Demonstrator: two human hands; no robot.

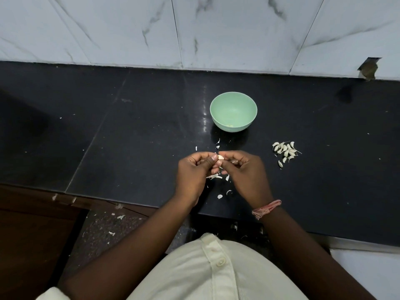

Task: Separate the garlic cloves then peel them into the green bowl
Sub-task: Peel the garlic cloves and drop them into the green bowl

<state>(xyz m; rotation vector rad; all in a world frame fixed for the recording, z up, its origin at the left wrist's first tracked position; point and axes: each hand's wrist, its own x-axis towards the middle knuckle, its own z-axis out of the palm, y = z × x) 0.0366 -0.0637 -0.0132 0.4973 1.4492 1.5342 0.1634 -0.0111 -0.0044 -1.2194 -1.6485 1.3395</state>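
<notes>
A single garlic clove (220, 157) is pinched between the fingertips of my left hand (193, 173) and my right hand (244, 172), a little above the black counter. Both hands have their fingers curled round it. The green bowl (233, 111) stands upright just beyond my hands, with a few pale peeled cloves low against its near wall. A pile of several unpeeled cloves (285, 152) lies on the counter to the right of my hands. White skin flakes (216, 176) lie under and around my hands.
The black counter (129, 131) runs back to a marble-tiled wall (194, 31). Its front edge passes just under my wrists. More skin flakes lie on the speckled floor (112, 226) at lower left, beside a brown wooden surface (32, 234).
</notes>
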